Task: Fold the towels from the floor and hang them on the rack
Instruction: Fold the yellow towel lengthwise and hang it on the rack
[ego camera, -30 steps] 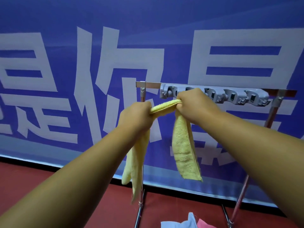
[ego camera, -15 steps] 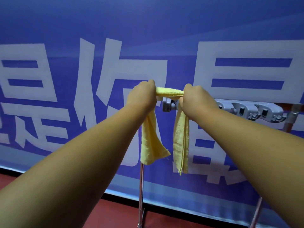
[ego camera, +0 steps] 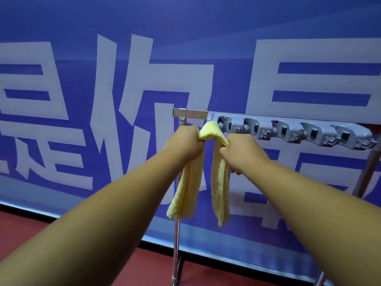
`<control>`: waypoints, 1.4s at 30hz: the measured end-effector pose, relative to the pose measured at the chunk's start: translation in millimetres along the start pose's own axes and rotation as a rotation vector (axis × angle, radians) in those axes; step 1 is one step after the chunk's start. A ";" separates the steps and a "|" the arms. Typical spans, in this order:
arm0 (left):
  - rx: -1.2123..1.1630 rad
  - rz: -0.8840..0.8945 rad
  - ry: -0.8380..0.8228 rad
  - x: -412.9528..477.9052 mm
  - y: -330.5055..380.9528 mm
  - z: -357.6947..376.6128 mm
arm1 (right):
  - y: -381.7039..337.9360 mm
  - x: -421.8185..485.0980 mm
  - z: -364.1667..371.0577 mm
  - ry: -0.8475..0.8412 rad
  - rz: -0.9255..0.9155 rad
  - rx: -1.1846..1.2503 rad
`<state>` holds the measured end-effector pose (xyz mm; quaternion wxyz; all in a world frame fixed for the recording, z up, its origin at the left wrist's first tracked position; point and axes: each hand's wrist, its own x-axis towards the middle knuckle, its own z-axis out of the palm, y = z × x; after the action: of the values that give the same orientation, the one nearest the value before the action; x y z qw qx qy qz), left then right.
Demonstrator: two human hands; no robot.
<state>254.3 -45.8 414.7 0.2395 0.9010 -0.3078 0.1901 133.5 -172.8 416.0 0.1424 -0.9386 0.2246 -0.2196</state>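
A blue banner [ego camera: 82, 58] with pale characters is seen filling the background at twelve o'clock. The rack [ego camera: 198, 113], raised in view half a second ago, now sits lower again, its grey clip strip [ego camera: 288, 131] running toward three o'clock. The towel [ego camera: 210, 131], previously stretched level, is now humped between both fists just beside the first clip. The left hand [ego camera: 185, 143] and right hand [ego camera: 241, 149] are each clenched on it; hanging is judged imminent.
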 end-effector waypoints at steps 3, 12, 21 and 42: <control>-0.160 0.002 -0.011 -7.0 -0.9 -2.1 | -0.7 0.4 8.4 -0.060 0.120 0.275; -0.306 -0.065 -0.134 -40.4 -5.8 28.9 | 13.5 -7.9 43.8 -0.170 0.251 0.653; -0.392 -0.173 -0.231 -80.2 -10.0 88.7 | 37.3 -23.1 96.5 -0.274 0.413 0.942; -0.340 -0.234 -0.112 -119.1 14.2 9.3 | 29.0 -96.8 9.9 -0.278 0.334 0.877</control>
<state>159.1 -5.6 353.3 0.3912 0.8863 -0.2415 0.0560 50.1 -149.2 363.1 0.5863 -0.7617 0.2374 -0.1401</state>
